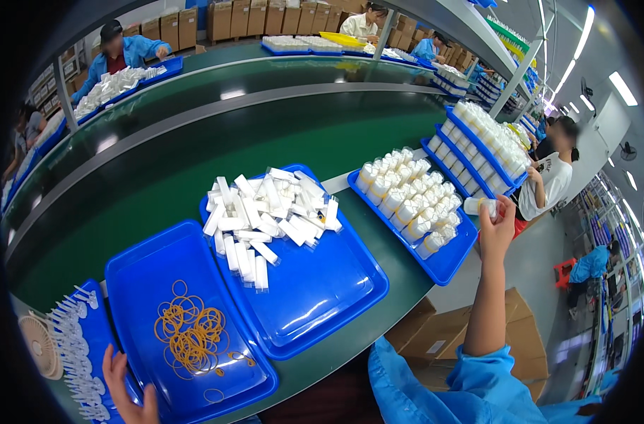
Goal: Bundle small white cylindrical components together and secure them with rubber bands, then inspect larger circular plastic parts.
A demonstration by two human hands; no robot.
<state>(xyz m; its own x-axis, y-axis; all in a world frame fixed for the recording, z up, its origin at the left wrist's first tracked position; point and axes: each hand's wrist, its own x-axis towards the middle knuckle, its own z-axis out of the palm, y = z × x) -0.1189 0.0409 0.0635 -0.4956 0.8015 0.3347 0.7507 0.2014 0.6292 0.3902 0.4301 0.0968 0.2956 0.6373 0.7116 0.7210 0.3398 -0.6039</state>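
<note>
My right hand (500, 220) is raised beyond the right end of the blue trays, its fingers closed on a small white bundle in clear plastic wrap (476, 205). Similar white bundles (407, 201), some with yellowish bands, stand in rows in a blue tray beside it. My left hand (130, 392) is low at the left, fingers apart and nothing visible in them. It hovers by the edge between a tray of loose yellow-brown rubber bands (189, 332) and a blue tray of white plastic pieces (75, 346). Between the hands, flat white packets in clear sleeves (265, 215) lie heaped in another blue tray (322, 297).
Stacked blue trays (470, 152) full of white bundles stand at the far right. A green conveyor (195, 141) runs behind my trays. An open cardboard box (505, 339) sits below my right forearm. Co-workers (124, 53) work across the line; another person (555, 169) is at the right.
</note>
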